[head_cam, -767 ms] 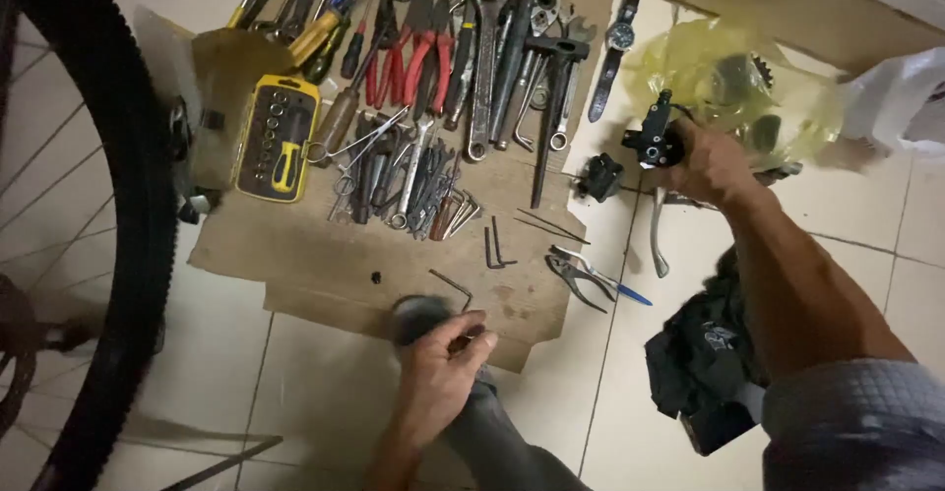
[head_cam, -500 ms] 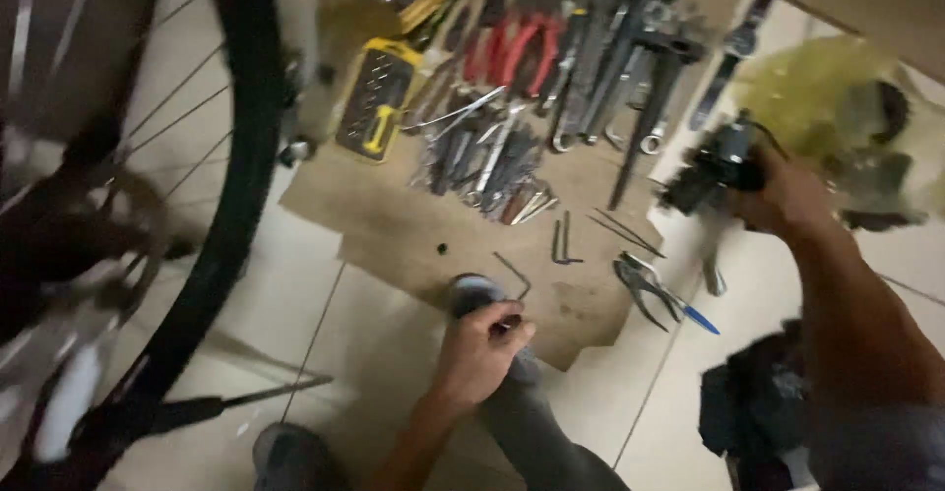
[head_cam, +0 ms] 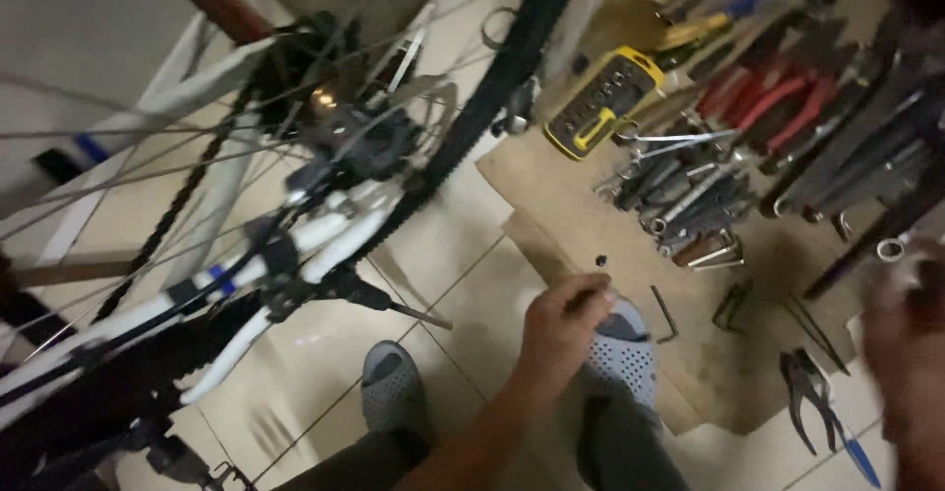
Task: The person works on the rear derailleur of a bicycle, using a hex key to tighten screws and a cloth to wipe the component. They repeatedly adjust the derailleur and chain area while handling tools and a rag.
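The left hand point(head_cam: 561, 329) rests curled over a shoe point(head_cam: 620, 358) at the cardboard's point(head_cam: 571, 225) edge. A hex key point(head_cam: 666, 316) lies just right of it, long arm pointing away. The right hand point(head_cam: 911, 353) is blurred, farther off; I cannot tell its grip.

Bare tile floor point(head_cam: 443, 245) is lying open between the bicycle wheel point(head_cam: 463, 107) and the cardboard sheet point(head_cam: 581, 225). Spokes, chain and white frame tubes point(head_cam: 246, 265) are crowding the left. Piled wrenches point(head_cam: 689, 206) and pliers point(head_cam: 778, 97) are blocking the cardboard's far side. Two grey shoes point(head_cam: 394, 388) are taking up the near floor, left hand point(head_cam: 561, 329) sitting over one.
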